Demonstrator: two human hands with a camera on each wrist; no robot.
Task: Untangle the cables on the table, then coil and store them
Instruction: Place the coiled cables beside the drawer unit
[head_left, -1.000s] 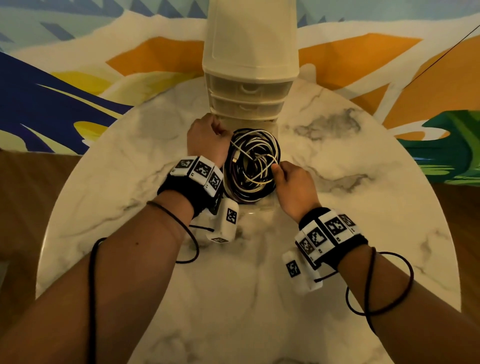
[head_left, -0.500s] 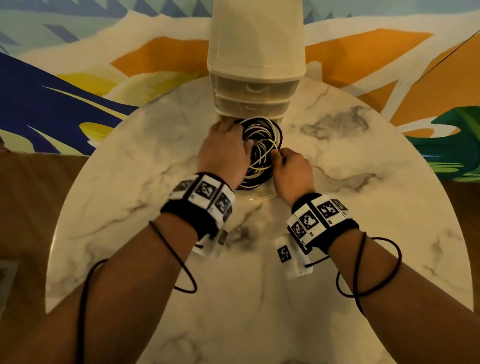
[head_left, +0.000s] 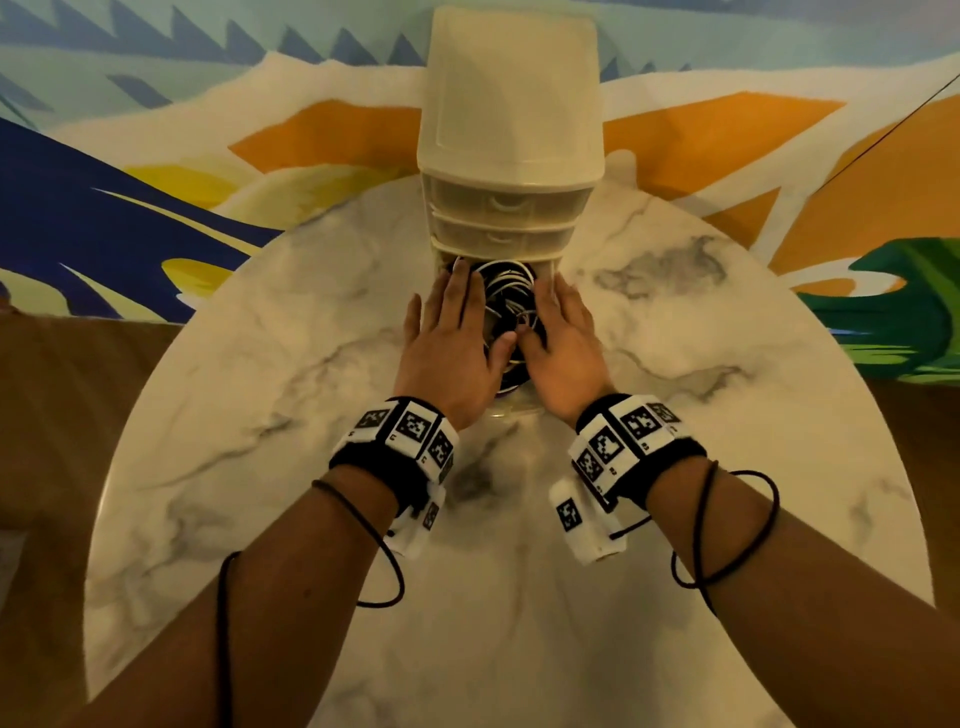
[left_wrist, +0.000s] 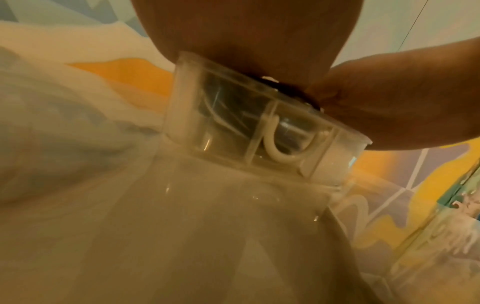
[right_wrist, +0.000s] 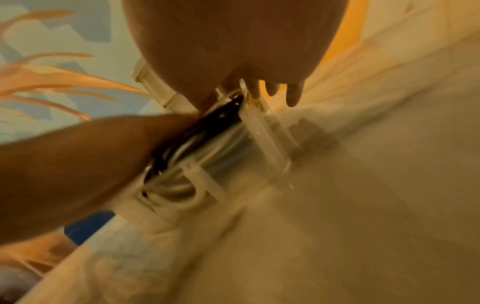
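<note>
Cables (head_left: 506, 301), black and white, lie coiled in the clear bottom drawer (head_left: 511, 410), pulled out toward the person from the cream drawer tower (head_left: 509, 171) at 12 o'clock on the marble table (head_left: 260, 415). Both hands lie flat over the bundle with fingers straight: the left hand (head_left: 452, 338) on the coil's 9 o'clock side, the right hand (head_left: 563, 343) on its 3 o'clock side, thumbs nearly meeting over the middle. Neither hand grips anything; they press down. Through the drawer's see-through front, the left wrist view shows strands packed behind the white handle (left_wrist: 288, 142).

Such cables look light, limp yet springy, and the loops would likely rise above the rim once pressure lifts. Flat palms seem the better hold here; pinching a single strand could pull the coil apart. For closing, the drawer front or its handle looks the place to push, and the thin clear plastic appears somewhat flexible and slick.
</note>
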